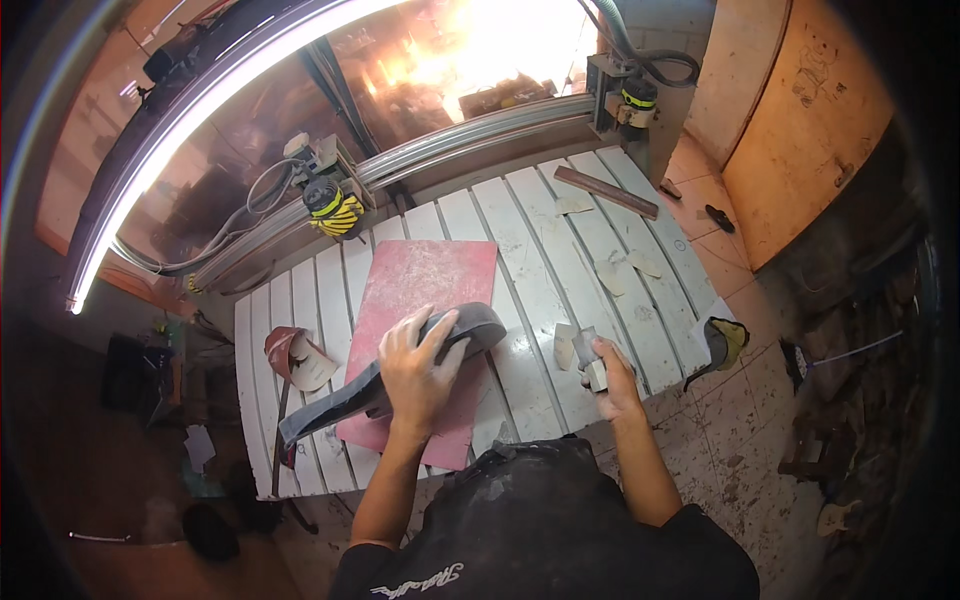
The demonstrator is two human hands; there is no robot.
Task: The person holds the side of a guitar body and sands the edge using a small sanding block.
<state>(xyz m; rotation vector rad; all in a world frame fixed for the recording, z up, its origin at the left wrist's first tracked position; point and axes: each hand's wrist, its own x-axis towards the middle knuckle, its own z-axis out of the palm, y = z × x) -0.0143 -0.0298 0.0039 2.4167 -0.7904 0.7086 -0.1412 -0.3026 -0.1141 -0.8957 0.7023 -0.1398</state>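
Note:
My left hand (418,365) grips a long dark grey piece (332,408) with a thicker, rounded right end, held over a dusty pink board (410,280) on the slatted white table (520,220). My right hand (615,378) is closed on a small grey block (597,370), with what looks like a thin flat piece at its top; how these join is unclear. Beside it on the slats lies a pale scrap (563,345). A curved reddish-brown piece with a pale sheet (300,360) rests left of the board.
Behind the table are a machine rail (470,125), two tool heads (333,210) (637,98) and a bright light tube. A brown strip (605,192), paper scraps (612,275) and a dark yellow-green item (732,345) lie rightward. A wooden door (800,140) stands right, footwear (720,217) nearby.

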